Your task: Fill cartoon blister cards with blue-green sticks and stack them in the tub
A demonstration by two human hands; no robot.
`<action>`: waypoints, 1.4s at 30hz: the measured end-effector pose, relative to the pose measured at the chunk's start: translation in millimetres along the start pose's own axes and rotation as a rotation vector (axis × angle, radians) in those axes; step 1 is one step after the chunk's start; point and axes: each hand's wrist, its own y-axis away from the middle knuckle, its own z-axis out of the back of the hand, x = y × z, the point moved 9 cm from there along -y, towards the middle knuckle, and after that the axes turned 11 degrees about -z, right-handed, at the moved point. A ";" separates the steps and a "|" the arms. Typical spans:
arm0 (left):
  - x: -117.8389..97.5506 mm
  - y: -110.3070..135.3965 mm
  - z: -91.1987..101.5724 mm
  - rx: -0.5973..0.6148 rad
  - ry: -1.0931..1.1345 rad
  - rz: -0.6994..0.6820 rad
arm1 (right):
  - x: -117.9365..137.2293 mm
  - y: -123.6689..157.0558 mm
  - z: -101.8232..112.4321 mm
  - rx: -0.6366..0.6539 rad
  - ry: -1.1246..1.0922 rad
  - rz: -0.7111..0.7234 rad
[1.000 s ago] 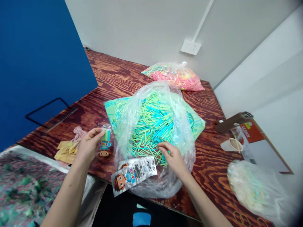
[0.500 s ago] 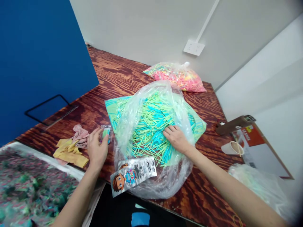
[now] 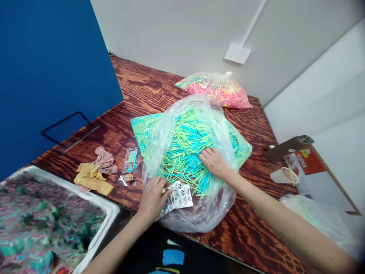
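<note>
Clock centred on the open clear bag (image 3: 196, 224), 12 = away from wearer.

Bag sits mid-worktop (image 3: 148, 91), mouth spread wide, blue and green sticks (image 3: 182, 140) heaped inside.

Right hand (image 3: 213, 164): at 3-4 o'clock within the bag mouth, forearm coming in from 4. Fingertips bent down into the sticks, touching. Can't tell if that grip is pinching any; tips are buried.

Left hand (image 3: 154, 196): at 7-8 o'clock on the near rim, over the silver printed packets (image 3: 182, 196). Fingers and thumb slightly apart, thumb lying across the packets. Underside hidden, so can't tell whether this grip pinches one.

Silver packets: at 6-7 o'clock, overlapping, resting on the bag's near edge, left ends covered by the hand.

Clear packet (image 3: 129, 165) with green and blue contents: flat on the worktop at 9, just beside the bag, apart from both hands.

Yellow cloth (image 3: 94, 180) and pink cloth (image 3: 106, 161): 8-9, farther out, touching each other.

Tied bag (image 3: 219, 91) with pink and multicoloured contents: 1 o'clock, behind the open one.

Brown cylinder (image 3: 285, 149): 3, lying tilted. Paper cup (image 3: 282, 176): 3-4, near it. Pale bag (image 3: 313, 217): 4, partly behind the right forearm.
</note>
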 end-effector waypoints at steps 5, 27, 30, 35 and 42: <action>5.7 -6.8 0.5 -0.009 0.064 0.052 | -8.5 1.2 -1.9 -0.025 -0.071 -0.095; -3.0 -11.6 26.7 -0.249 0.135 -0.071 | -8.9 16.2 10.9 0.060 -0.132 -0.077; -4.8 -11.0 34.0 -0.295 0.188 -0.073 | -5.8 11.6 4.6 0.096 -0.033 -0.048; 8.2 -7.4 40.1 -0.342 0.388 0.073 | -4.3 0.6 2.3 0.095 -0.019 0.023; 35.9 5.0 23.6 -0.353 0.952 0.401 | -42.3 -3.3 16.5 -0.067 -0.329 -0.264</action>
